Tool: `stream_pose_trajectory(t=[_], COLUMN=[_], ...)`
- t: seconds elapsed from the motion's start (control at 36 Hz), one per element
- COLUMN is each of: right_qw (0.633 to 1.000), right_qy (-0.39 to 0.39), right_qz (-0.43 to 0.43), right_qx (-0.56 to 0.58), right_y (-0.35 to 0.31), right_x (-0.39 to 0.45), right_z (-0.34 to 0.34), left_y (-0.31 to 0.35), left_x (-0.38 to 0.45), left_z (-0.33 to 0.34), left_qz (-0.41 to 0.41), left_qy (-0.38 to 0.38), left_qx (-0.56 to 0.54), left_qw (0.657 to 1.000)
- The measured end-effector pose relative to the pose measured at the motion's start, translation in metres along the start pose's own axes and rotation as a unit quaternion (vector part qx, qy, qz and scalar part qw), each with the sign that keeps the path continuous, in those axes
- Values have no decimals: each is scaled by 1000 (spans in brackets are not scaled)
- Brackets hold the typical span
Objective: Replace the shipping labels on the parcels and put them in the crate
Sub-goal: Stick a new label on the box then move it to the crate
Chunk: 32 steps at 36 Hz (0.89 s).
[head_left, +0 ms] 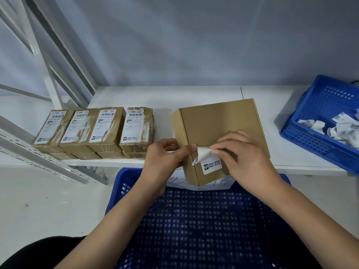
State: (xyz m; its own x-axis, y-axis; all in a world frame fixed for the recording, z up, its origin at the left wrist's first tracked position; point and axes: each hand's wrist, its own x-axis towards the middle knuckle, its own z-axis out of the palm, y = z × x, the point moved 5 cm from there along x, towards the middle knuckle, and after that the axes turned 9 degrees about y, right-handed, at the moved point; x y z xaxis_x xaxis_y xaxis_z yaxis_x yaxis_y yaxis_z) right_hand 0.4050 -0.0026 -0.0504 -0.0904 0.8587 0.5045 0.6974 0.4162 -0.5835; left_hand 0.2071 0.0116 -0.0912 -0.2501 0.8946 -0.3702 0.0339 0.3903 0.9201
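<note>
A plain cardboard box [219, 133] is laid at the front edge of the white worktop [194, 94], its near corner overhanging the edge above a large blue crate [204, 226] that stands below, in front of the person. A white shipping label [208, 162] is stuck on the near part of the box lid; its upper portion is peeled up and folded over, while the lower part with a black logo and printed characters is seen stuck flat. The raised flap is pinched by the right hand [246, 158] between thumb and fingertips. The left hand [167, 154] is closed on the left side of the box, with its thumb reaching to the lifted corner of the label.

To the left on the worktop, a row of four taped parcels [95, 129] is set side by side, each bearing a white label with barcodes on top; further brown boxes are seen beneath them. At the right end of the worktop a second blue crate [318, 121] is placed at an angle, and crumpled white label scraps [338, 127] are heaped inside it. A white sheet with handwriting [213, 184] is fixed to the far rim of the near crate, partly hidden by the box.
</note>
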Motion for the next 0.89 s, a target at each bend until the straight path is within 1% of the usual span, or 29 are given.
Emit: stream_pose_trajectory(t=[0.22,0.47,0.72,0.89], right_qw=[1000,999,998,996], right_qy=[-4,17,33,58], right_qz=[-9,-26,-44,-28], right_qx=[9,17,29,56], right_y=[-3,-9,-18,-17], right_x=[-2,-4,-8,-7], right_z=[-3,-5,-14,-19], left_y=[6,8,11,13], left_x=[-3,3,11,15], left_z=[-1,-6,-16,-20], left_qz=[-27,-53,-68,-72], left_qy=[-15,-44,-18,-18], left_qx=[-35,-53,-88,-102], left_qw=[999,996,994,992])
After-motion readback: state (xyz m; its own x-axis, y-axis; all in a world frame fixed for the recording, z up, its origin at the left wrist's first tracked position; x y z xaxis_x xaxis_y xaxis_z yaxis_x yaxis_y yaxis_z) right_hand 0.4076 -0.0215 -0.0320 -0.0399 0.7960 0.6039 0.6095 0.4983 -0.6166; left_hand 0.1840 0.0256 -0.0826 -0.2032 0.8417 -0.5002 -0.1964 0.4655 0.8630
